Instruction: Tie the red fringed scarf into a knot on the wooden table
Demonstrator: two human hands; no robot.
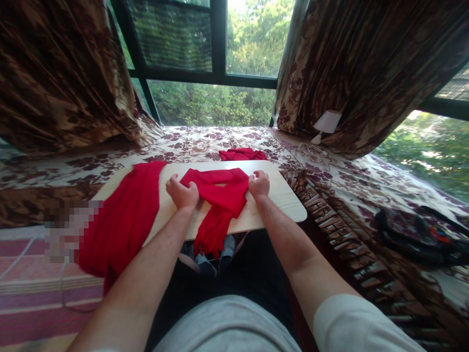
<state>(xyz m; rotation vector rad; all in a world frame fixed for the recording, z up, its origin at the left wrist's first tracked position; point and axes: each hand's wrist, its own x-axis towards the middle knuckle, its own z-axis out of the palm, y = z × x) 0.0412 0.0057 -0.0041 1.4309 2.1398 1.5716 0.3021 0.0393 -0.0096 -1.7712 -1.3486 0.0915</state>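
A red fringed scarf (234,193) lies folded in a loop on a pale wooden board (289,205), its tassels hanging over the near edge. My left hand (182,191) grips the scarf's left side, thumb and fingers closed on the cloth. At the opposite side, my right hand (259,184) pinches the scarf's right edge. A second red cloth (135,210) drapes over the board's left end and hangs down. Some more red fabric (244,154) sits just beyond the board's far edge.
A flower-patterned cover (198,142) spreads over the window ledge behind the board. To the right are a white lamp (327,122) and a black bag (410,234). Patterned curtains (330,58) frame the window. Striped fabric (47,303) lies at the lower left.
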